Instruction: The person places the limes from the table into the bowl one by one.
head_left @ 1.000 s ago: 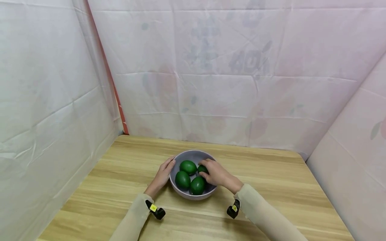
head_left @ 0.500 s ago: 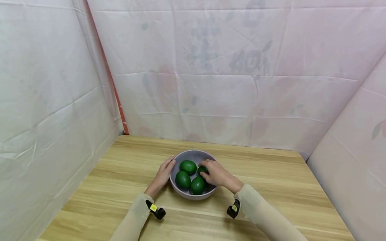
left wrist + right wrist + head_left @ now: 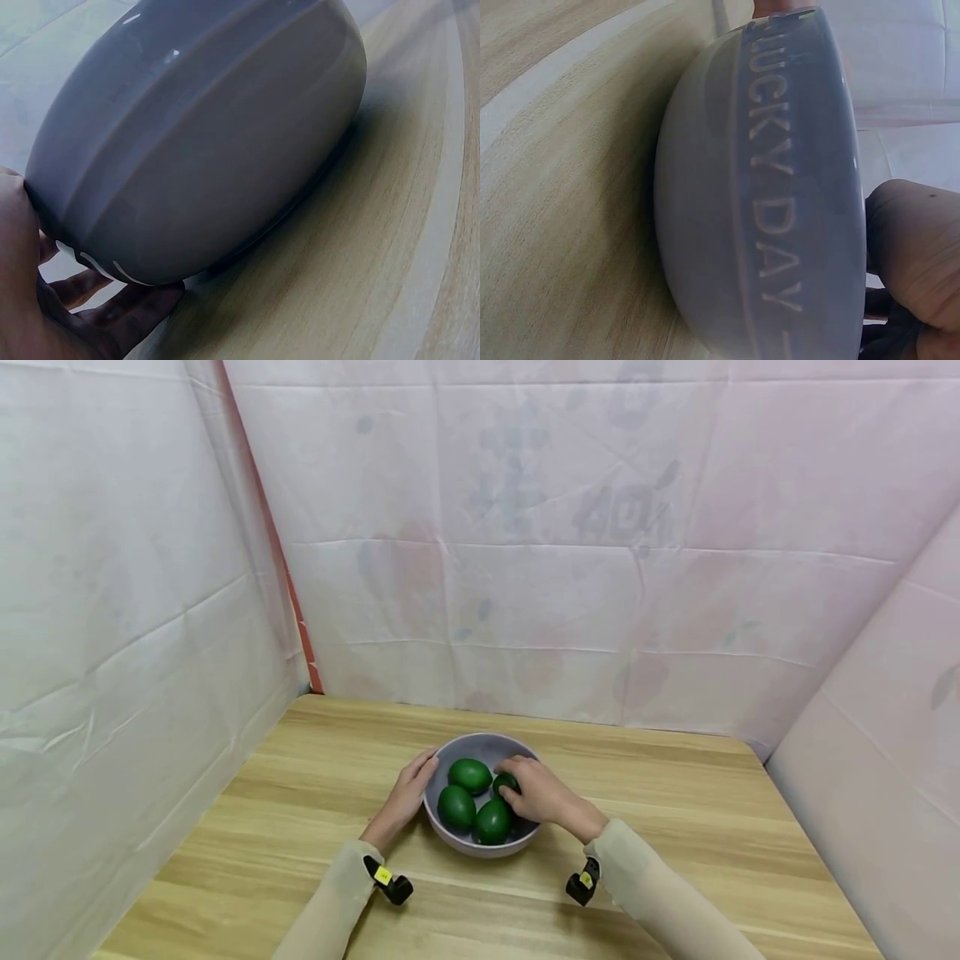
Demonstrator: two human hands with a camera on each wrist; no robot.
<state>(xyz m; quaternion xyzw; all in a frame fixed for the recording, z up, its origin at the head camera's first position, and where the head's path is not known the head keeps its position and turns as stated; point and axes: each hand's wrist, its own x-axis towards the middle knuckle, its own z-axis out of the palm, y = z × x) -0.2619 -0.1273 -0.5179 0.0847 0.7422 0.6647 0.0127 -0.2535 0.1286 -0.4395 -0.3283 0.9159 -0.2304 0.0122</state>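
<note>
A grey-purple bowl point(image 3: 483, 852) stands on the wooden table with several smooth, dark green, egg-shaped fruits in it. One green fruit point(image 3: 470, 776) lies at the back, another point(image 3: 456, 808) at the left, and a third point(image 3: 493, 822) at the front. My left hand point(image 3: 406, 791) holds the bowl's left side, its fingers against the outer wall in the left wrist view. Over the right rim reaches my right hand point(image 3: 538, 791), fingers and thumb around a fruit point(image 3: 505, 783) at the right, partly hidden by them. The right wrist view shows raised "LUCKY DAY" lettering on the bowl.
The wooden table point(image 3: 300, 860) extends around the bowl to both sides. Pale printed sheets hang behind it point(image 3: 540, 610) and along the left point(image 3: 135, 693) and right point(image 3: 885, 718). A red strip point(image 3: 285, 585) runs down the back left corner.
The right-hand fruit shows slightly more beneath the right hand's fingers than a second ago. Both hands and the bowl keep nearly the same places; the whole view shifts very slightly.
</note>
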